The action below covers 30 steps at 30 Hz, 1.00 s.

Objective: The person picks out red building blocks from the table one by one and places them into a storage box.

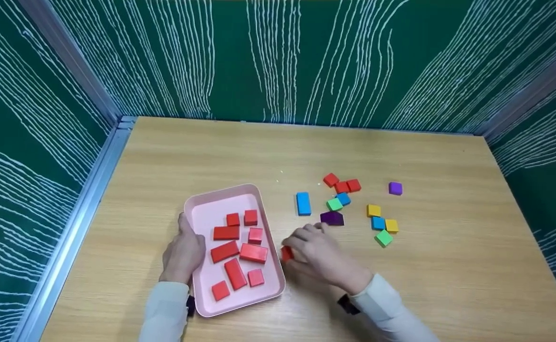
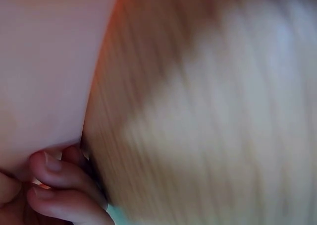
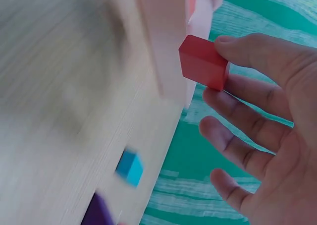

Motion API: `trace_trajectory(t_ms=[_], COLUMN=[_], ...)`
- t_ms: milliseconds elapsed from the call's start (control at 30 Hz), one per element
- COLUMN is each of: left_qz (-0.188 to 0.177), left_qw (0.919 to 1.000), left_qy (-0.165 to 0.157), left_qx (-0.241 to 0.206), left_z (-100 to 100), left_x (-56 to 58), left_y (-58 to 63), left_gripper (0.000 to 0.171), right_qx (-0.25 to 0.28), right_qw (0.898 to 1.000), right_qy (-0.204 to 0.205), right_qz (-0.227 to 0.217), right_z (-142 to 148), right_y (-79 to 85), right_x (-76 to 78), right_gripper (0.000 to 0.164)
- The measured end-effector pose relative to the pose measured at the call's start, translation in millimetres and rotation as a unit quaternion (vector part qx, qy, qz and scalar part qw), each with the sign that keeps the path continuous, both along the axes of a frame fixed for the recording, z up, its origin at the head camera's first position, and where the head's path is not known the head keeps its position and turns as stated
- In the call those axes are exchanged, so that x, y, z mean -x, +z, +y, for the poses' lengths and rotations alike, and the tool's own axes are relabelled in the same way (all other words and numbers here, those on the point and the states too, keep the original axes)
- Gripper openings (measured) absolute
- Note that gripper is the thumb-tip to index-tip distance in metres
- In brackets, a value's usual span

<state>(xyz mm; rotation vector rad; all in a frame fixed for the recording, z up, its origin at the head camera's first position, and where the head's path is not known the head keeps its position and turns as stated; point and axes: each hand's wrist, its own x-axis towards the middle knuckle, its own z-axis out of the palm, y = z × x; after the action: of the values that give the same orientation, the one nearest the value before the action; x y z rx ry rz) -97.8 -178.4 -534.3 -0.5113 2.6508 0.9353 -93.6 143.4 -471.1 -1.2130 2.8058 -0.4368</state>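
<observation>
In the head view a pink tray [image 1: 240,306] lies at a slant, with several red blocks [image 1: 225,232] in it. My left hand [image 1: 183,251] grips its left side. From the left wrist view, curled fingers [image 2: 69,178] meet the tray's pink wall [image 2: 49,71]. Just beyond the tray's right wall, my right hand [image 1: 323,256] pinches a red block [image 3: 204,61] between the thumb and fingertips, the other fingers spread. A dark purple block [image 1: 332,218] lies on the table just past that hand.
Right of the tray, a blue block [image 1: 303,204] lies near red blocks [image 1: 342,186] and a green block [image 1: 334,204]. Farther right are yellow [image 1: 373,211], blue [image 1: 378,223] and green blocks [image 1: 383,238], plus a purple block [image 1: 395,188]. Green panels [image 1: 230,61] stand around the table.
</observation>
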Motion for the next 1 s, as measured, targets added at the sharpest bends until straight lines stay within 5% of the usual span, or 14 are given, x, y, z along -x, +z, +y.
trace_trajectory(t_ms=[433,667,1000], left_qz=[-0.007,0.001,0.016], left_qw=[1.0000,1.0000,0.9995], left_qy=[0.000,0.000,-0.015], left_qx=[-0.002,0.002,0.022], left_z=[1,0,-1], left_x=[1.6,2.0,1.3], left_y=[-0.2,-0.6,-1.7], left_gripper=[0.072,0.070,0.071], right_qx=[-0.052,-0.085,-0.077], right_qw=[0.998,0.994,0.993], right_qy=[0.046,0.057,0.062], right_qz=[0.003,0.046,0.062], right_z=[-35,-41,-42], right_y=[-16.2,-27.7,-30.4], right_x=[-13.8,-18.7,-19.1], right_gripper=[0.046,0.041,0.038])
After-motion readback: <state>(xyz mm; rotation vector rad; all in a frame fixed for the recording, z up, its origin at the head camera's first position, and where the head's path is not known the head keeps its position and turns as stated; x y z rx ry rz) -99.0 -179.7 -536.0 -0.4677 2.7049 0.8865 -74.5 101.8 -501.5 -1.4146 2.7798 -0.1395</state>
